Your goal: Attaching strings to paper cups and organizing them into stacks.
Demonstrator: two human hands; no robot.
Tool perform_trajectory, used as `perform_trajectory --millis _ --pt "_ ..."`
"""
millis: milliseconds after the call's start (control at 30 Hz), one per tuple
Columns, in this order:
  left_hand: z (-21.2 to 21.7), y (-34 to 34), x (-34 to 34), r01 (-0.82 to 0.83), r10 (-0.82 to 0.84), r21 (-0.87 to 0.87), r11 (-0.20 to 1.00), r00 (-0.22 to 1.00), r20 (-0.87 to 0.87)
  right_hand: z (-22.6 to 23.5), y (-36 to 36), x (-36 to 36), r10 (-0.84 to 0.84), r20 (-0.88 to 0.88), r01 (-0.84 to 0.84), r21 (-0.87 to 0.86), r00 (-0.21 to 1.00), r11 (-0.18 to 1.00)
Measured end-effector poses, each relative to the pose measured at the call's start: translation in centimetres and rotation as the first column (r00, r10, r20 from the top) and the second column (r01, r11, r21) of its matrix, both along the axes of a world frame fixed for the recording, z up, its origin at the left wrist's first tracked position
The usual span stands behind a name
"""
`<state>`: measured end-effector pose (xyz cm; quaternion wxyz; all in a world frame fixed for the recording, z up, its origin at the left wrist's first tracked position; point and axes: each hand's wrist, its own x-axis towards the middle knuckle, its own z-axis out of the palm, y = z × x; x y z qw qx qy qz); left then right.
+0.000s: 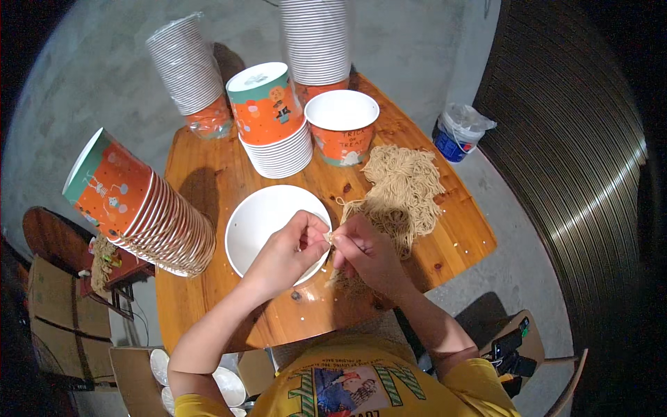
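Observation:
A wide white-lined paper bucket [251,226] stands mouth-up in front of me. My left hand [281,254] is over its right side, thumb and fingers pinched together. Just right of the rim, my right hand [367,256] meets it with fingertips closed. Between both sets of fingertips is a small pale bit that looks like a cord end [328,237], partly hidden by the fingers. A heap of beige cord [404,177] lies beyond my right hand, and some strands are in its shadow near the bucket.
Orange printed buckets stand in stacks: a leaning one [149,198] with cords at left, an inverted one [267,104] at back. Beside it is an upright bucket [342,132]. Wrapped stacks [182,66] stand behind on the wooden table [458,243]. A lined pail [457,135] is on the floor.

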<state>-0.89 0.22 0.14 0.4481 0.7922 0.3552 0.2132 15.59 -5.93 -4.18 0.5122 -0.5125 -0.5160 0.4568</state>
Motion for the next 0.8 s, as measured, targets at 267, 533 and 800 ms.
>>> perform_trajectory --millis 267,533,800 --pt "-0.2 -0.3 0.2 -0.057 0.075 0.238 0.970 0.995 -0.071 -1.0 0.1 0.1 0.007 0.047 -0.009 0.060 0.999 0.998" --pt "0.0 -0.1 0.1 -0.008 0.012 0.273 0.962 1.000 -0.011 -0.8 -0.7 0.0 -0.016 0.067 0.012 0.055 0.998 0.998" --pt "-0.3 0.2 0.1 -0.010 0.012 0.278 0.960 1.000 -0.006 -1.9 -1.4 -0.4 0.065 -0.129 -0.062 0.027 0.990 0.998"
